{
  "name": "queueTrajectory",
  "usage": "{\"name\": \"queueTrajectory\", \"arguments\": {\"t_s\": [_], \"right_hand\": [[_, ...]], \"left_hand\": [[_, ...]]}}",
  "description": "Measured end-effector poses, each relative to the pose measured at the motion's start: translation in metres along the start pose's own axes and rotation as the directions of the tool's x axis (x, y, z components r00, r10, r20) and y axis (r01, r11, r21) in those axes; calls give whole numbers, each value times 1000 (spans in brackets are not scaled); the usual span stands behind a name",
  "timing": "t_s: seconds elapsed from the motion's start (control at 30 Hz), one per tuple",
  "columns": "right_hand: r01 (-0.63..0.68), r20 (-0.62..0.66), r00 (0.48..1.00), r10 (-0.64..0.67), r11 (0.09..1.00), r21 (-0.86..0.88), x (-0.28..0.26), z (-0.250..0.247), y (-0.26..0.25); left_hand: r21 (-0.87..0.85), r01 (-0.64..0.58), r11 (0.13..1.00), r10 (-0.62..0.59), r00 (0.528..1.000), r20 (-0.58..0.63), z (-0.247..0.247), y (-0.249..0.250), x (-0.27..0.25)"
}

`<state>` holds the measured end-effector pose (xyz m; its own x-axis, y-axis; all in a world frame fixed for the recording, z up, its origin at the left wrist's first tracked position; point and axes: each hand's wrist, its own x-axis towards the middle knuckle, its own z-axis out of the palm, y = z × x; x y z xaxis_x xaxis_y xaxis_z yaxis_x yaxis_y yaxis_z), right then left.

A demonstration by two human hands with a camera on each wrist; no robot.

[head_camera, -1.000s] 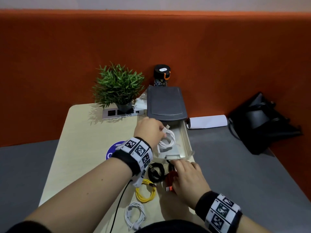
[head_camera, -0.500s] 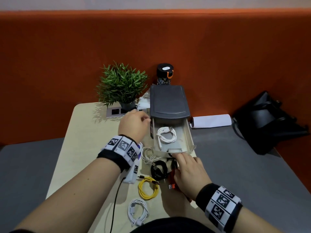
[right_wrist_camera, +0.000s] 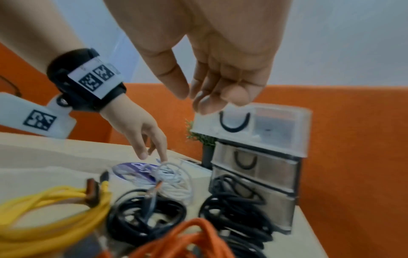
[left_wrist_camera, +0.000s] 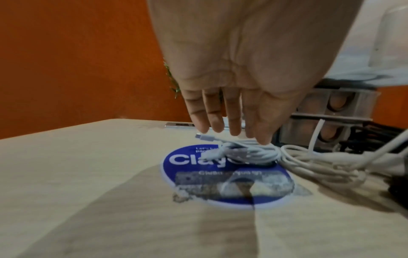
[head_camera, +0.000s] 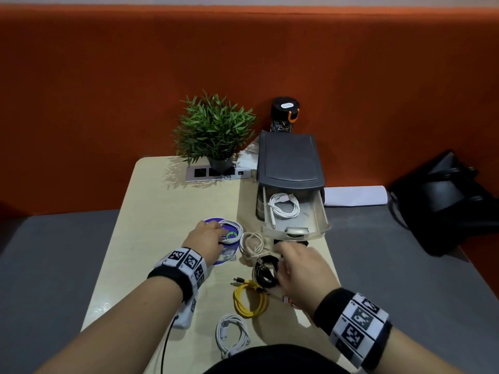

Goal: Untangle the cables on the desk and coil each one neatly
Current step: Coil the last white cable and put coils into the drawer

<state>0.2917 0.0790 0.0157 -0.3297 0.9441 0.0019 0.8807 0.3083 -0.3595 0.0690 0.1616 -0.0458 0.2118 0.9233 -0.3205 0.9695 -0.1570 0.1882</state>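
My left hand point(head_camera: 216, 235) reaches down over a white coiled cable point(head_camera: 232, 233) lying on a round blue sticker point(head_camera: 220, 256). In the left wrist view its straight fingers point(left_wrist_camera: 234, 122) point down with their tips at the white coiled cable point(left_wrist_camera: 245, 153). My right hand point(head_camera: 290, 261) hovers over a black coil point(head_camera: 266, 271), its fingers point(right_wrist_camera: 212, 97) relaxed and holding nothing. Another white coil point(head_camera: 283, 207) lies in the open top drawer point(head_camera: 322, 222). On the desk lie a beige cable point(head_camera: 252, 244), a yellow coil point(head_camera: 249, 298) and a third white coil point(head_camera: 232, 336). An orange cable point(right_wrist_camera: 198, 239) shows under my right wrist.
The grey drawer unit point(head_camera: 290, 160) stands at the desk's back right. A potted plant point(head_camera: 214, 130), a socket strip point(head_camera: 216, 172) and a black bottle point(head_camera: 283, 114) are near it. A second black coil point(right_wrist_camera: 234, 214) lies before the drawers. A black bag point(head_camera: 442, 201) sits right.
My left hand has left the drawer, where a white coil now lies, and come down to the white coil on the sticker. My right hand has lifted off the orange cable.
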Motion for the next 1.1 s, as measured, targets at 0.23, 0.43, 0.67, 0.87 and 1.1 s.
{"name": "queueTrajectory", "arguments": {"t_s": [0.23, 0.43, 0.67, 0.87, 1.1], "right_hand": [[-28, 335, 940, 66, 993, -116, 39, 33, -27], [-90, 386, 898, 210, 948, -305, 69, 57, -30], [-72, 374, 896, 240, 909, -411, 89, 64, -26], [111, 509, 847, 156, 883, -456, 96, 66, -26], [66, 295, 955, 1, 974, -217, 75, 68, -33]], "left_hand": [[155, 0, 988, 6, 999, -37, 16, -6, -3], [216, -47, 975, 53, 998, -21, 22, -11, -11], [185, -62, 981, 68, 997, -24, 24, -16, -18], [195, -70, 978, 79, 996, -37, 26, -16, -22], [8, -29, 1000, 30, 985, -170, 16, -24, -31]]}}
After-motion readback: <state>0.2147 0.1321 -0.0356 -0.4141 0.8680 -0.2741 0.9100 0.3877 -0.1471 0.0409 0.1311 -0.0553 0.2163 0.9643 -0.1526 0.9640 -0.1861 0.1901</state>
